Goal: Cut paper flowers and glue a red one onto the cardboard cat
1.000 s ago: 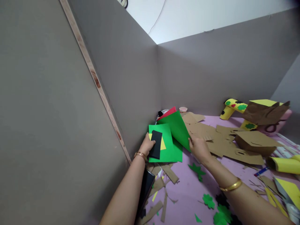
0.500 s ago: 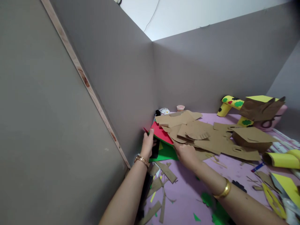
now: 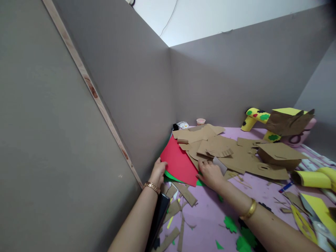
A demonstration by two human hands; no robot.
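Observation:
A red paper sheet [image 3: 177, 161] lies in the corner on top of green sheets [image 3: 169, 175], of which only a thin edge shows. My left hand [image 3: 158, 172] rests at the red sheet's left edge, fingers curled against it. My right hand [image 3: 210, 174] presses on the sheet's right corner, fingers bent down beside a small grey piece [image 3: 219, 165]. Brown cardboard cut-outs [image 3: 225, 150] overlap the red sheet's far side.
Grey partition walls [image 3: 136, 91] close in the left and back. Brown strips [image 3: 183, 194] and green cut-out shapes [image 3: 231, 224] litter the purple table top [image 3: 207, 217]. A yellow tube craft with spots [image 3: 258, 117], yellow rolls [image 3: 312, 177] and a small cup [image 3: 201, 121] lie beyond.
The lifted green sheet and black piece are gone from view; the red sheet now lies spread on top. Both hands have come down and toward me onto its edges.

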